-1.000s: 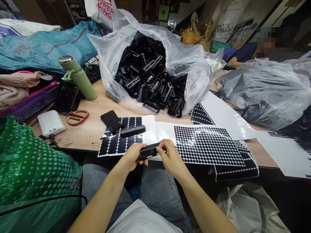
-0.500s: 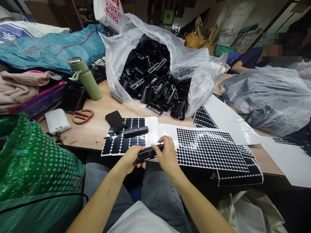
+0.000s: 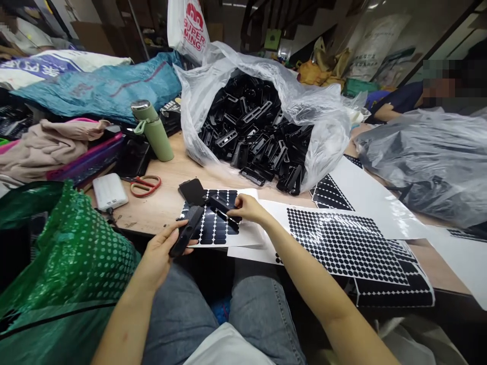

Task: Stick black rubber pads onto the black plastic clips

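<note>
My left hand (image 3: 160, 249) is closed round a long black plastic part (image 3: 187, 232), held tilted over the table's near edge. My right hand (image 3: 247, 208) reaches forward and pinches a second black plastic part (image 3: 224, 207) that lies on a white sheet of black square stickers (image 3: 213, 229). A flat black piece (image 3: 192, 190) rests at that sheet's far left corner. To the right lies a larger sheet of small black round stickers (image 3: 342, 243).
A clear plastic bag (image 3: 262, 124) full of black plastic parts stands behind the sheets. A green bottle (image 3: 152, 130), red scissors (image 3: 144, 185) and a white power bank (image 3: 109, 191) lie at left. A green dotted bag (image 3: 64, 253) is beside my left knee. Another person sits at far right.
My hands have come apart. The left one carried its black part down and to the left; the right one reached forward onto the second black part on the square-sticker sheet.
</note>
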`<action>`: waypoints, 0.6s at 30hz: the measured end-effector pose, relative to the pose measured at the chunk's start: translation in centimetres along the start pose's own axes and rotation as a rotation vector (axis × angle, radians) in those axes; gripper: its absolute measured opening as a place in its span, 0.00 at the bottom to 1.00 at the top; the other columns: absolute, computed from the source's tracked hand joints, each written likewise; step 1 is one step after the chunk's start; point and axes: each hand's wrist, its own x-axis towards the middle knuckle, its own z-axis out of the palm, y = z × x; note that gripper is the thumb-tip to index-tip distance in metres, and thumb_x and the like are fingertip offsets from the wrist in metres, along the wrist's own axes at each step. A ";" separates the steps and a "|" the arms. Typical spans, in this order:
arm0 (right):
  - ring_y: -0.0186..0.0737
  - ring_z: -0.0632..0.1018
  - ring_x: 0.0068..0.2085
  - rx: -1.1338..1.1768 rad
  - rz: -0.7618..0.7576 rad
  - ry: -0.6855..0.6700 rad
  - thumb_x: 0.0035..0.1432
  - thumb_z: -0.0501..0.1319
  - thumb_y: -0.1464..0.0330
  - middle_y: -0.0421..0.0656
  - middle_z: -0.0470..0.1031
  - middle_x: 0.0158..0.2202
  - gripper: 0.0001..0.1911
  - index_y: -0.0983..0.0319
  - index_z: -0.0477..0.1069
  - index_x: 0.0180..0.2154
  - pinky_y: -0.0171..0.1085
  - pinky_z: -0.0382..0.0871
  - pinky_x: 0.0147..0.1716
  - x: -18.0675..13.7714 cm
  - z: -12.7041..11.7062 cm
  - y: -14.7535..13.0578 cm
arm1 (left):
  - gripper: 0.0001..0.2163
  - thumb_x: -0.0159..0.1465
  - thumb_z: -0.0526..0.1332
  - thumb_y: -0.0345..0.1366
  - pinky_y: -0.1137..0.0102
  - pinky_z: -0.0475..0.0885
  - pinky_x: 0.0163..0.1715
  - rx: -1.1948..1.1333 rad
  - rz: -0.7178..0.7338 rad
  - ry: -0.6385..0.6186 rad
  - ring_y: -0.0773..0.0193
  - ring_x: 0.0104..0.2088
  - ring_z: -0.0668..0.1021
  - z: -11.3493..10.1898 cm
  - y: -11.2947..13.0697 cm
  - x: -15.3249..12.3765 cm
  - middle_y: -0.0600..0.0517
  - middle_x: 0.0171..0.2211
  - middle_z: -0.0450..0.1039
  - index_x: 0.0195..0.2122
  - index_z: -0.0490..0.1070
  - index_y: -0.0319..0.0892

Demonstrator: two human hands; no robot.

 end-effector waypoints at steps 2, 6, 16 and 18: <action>0.30 0.65 0.23 0.409 0.084 0.141 0.38 0.66 0.63 0.33 0.63 0.22 0.18 0.59 0.56 0.24 0.32 0.58 0.23 -1.8 1.5 -0.7 | 0.19 0.52 0.64 0.43 0.72 0.74 0.31 -0.038 0.116 0.094 0.62 0.34 0.78 2.1 -1.4 0.6 0.51 0.34 0.74 0.43 0.70 0.41; 0.31 0.69 0.24 0.980 0.159 0.263 0.39 0.65 0.61 0.34 0.64 0.23 0.21 0.58 0.52 0.25 0.31 0.61 0.23 -4.8 5.7 -2.6 | 0.18 0.55 0.59 0.50 0.72 0.73 0.33 -0.200 0.175 0.096 0.62 0.38 0.76 7.0 -3.2 0.9 0.50 0.37 0.74 0.40 0.70 0.42; 0.45 0.70 0.38 -0.111 0.098 0.486 0.52 0.58 0.64 0.47 0.66 0.34 0.07 0.60 0.63 0.29 0.46 0.64 0.41 -7.6 5.5 -0.2 | 0.17 0.52 0.64 0.37 0.70 0.73 0.31 -0.296 0.248 0.098 0.64 0.32 0.77 6.5 -0.8 1.3 0.54 0.36 0.70 0.43 0.64 0.46; 0.50 0.69 0.40 -0.294 0.129 0.428 0.49 0.60 0.68 0.50 0.66 0.34 0.05 0.61 0.63 0.28 0.49 0.63 0.41 -7.8 5.7 0.6 | 0.24 0.52 0.64 0.37 0.72 0.73 0.28 -0.202 0.265 0.089 0.65 0.30 0.77 5.8 -0.5 1.5 0.53 0.36 0.70 0.50 0.61 0.48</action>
